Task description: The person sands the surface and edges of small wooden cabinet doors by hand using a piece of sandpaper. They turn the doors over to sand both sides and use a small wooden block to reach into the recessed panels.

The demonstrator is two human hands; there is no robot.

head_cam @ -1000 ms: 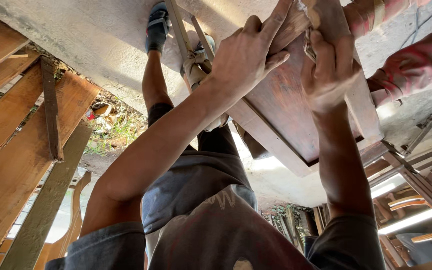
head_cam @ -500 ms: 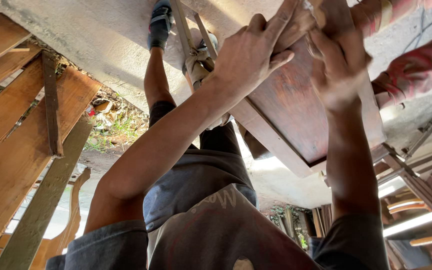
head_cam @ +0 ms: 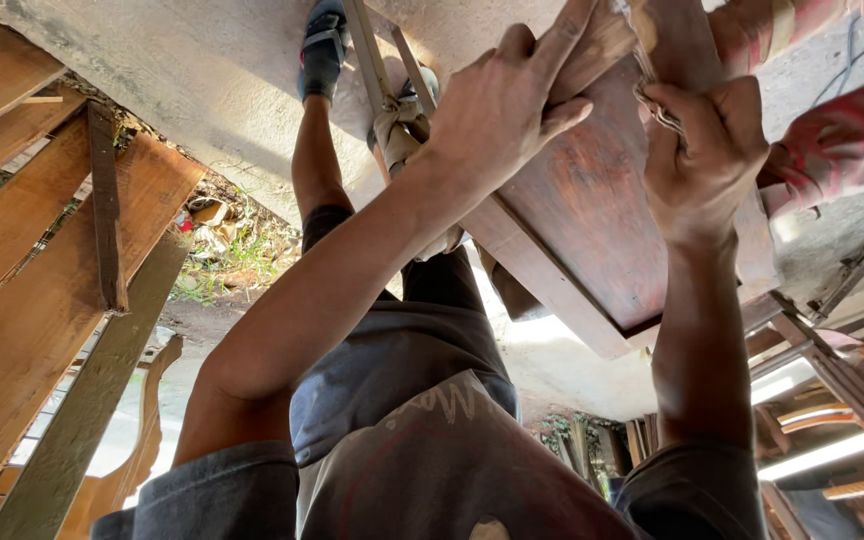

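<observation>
The left hand point(head_cam: 507, 105) is lying flat and spread wide on the dark wooden panel point(head_cam: 602, 215), fingers extended toward the panel's far edge. The right hand point(head_cam: 702, 150) is curling closed around a small folded piece, apparently sandpaper point(head_cam: 657, 105), and pressing it against the same panel. Compared with the earlier frames, both hands are sitting slightly lower and closer to the camera; the right hand is showing a tighter curl, while the left hand is keeping its spread pose. The panel is resting tilted across the person's legs, its pale framed edge point(head_cam: 542, 265) running along the near side.

Surrounding items: a sandalled foot point(head_cam: 322, 50) is planted on the concrete floor point(head_cam: 182, 90). Rough wooden planks point(head_cam: 42, 250) are leaning at the left. A second person's red sleeve point(head_cam: 832, 150) is reaching in just beside the panel at the right, partly hiding its far corner. Stacked furniture parts point(head_cam: 832, 400) are lying at lower right.
</observation>
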